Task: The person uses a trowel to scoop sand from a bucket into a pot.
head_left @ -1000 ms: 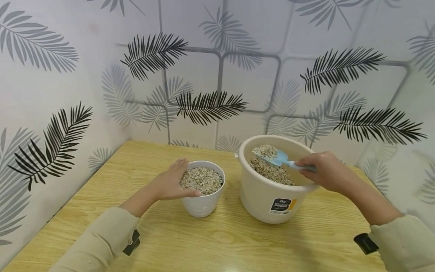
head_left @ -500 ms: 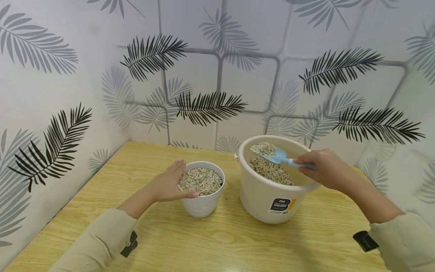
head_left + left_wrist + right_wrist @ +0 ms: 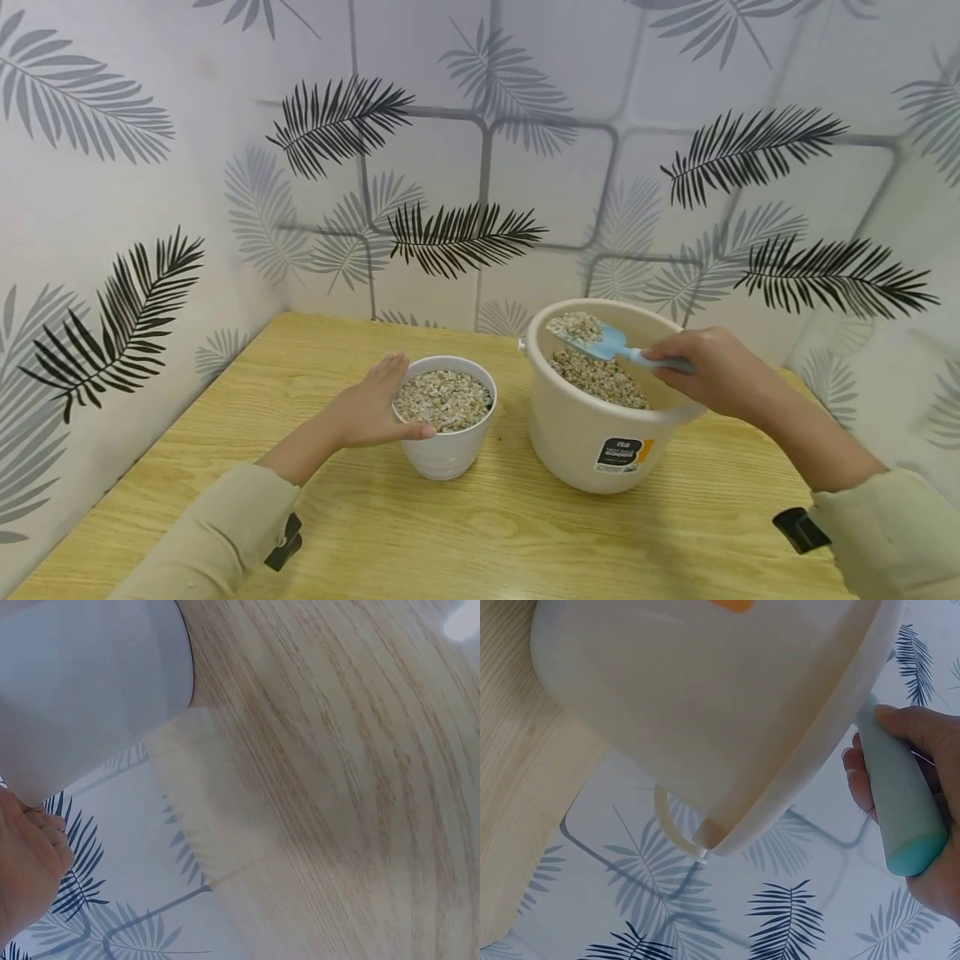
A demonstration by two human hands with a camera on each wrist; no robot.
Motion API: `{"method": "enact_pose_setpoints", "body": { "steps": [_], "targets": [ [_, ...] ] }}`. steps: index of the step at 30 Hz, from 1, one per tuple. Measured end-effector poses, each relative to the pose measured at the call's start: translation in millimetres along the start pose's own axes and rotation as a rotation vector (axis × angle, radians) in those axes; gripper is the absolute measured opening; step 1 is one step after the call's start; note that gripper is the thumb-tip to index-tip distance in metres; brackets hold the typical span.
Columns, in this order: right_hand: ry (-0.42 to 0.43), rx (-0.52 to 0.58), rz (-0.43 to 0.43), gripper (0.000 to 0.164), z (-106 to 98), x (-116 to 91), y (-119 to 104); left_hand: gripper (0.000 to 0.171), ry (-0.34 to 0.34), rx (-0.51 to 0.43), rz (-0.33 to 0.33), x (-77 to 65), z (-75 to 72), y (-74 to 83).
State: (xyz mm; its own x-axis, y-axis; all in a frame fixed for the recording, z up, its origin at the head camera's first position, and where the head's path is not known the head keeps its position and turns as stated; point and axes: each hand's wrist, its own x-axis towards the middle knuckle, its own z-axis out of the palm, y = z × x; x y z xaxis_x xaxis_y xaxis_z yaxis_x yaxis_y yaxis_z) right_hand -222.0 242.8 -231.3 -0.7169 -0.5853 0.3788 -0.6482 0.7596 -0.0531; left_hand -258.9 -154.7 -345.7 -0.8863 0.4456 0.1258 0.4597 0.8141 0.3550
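Note:
In the head view a white flowerpot (image 3: 444, 454), filled near its rim with pale gravel (image 3: 444, 400), stands on the table. My left hand (image 3: 371, 408) rests against the pot's left side, thumb stretched along the front rim and fingers spread toward the back. The left wrist view shows its fingers (image 3: 46, 836) right at the pot's rim. To the right is a cream bucket (image 3: 566, 442) with more gravel inside. My right hand (image 3: 716, 371) grips the handle of a light blue hand trowel (image 3: 615, 343), its blade heaped with gravel above the bucket's opening.
All of this stands on a wood-grain table (image 3: 480, 542). Behind and to the left rise walls (image 3: 525, 175) with a leaf pattern. The bucket's handle (image 3: 667, 825) hangs at its side, and its rim lies just beneath the trowel.
The loaded trowel has shifted slightly left above the bucket, with my right hand. My left thumb has slid a little left along the pot's rim. Pot and bucket stay put.

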Motion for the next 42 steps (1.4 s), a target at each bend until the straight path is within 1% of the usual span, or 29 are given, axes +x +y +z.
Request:
{"method": "enact_pose_setpoints", "body": {
  "steps": [6, 14, 21, 28, 37, 42],
  "targets": [
    [0.008, 0.001, -0.006, 0.02, 0.0, 2.6, -1.8, 0.111, -0.009, -0.011, -0.01, 0.4, 1.2, 0.3],
    [0.025, 0.012, -0.029, 0.02, 0.4, 6.2, -7.8, 0.113, 0.0, -0.025, -0.001, -0.1, 1.9, -0.7],
    [0.035, 0.021, -0.058, 0.021, -0.1, 9.3, -12.5, 0.115, -0.007, -0.037, -0.012, -0.4, 1.9, -0.5],
    [0.076, 0.032, -0.096, 0.02, 2.6, 12.0, -15.9, 0.117, -0.007, -0.043, -0.012, -0.4, 2.4, -1.7],
    [0.054, 0.05, -0.098, 0.021, 5.0, 17.1, -25.1, 0.115, -0.012, -0.039, -0.012, 0.1, 2.5, -2.1],
    [0.058, 0.089, -0.112, 0.021, 7.0, 21.2, -32.2, 0.113, -0.001, -0.043, -0.012, 0.6, 2.9, -1.7]
  ]
}}
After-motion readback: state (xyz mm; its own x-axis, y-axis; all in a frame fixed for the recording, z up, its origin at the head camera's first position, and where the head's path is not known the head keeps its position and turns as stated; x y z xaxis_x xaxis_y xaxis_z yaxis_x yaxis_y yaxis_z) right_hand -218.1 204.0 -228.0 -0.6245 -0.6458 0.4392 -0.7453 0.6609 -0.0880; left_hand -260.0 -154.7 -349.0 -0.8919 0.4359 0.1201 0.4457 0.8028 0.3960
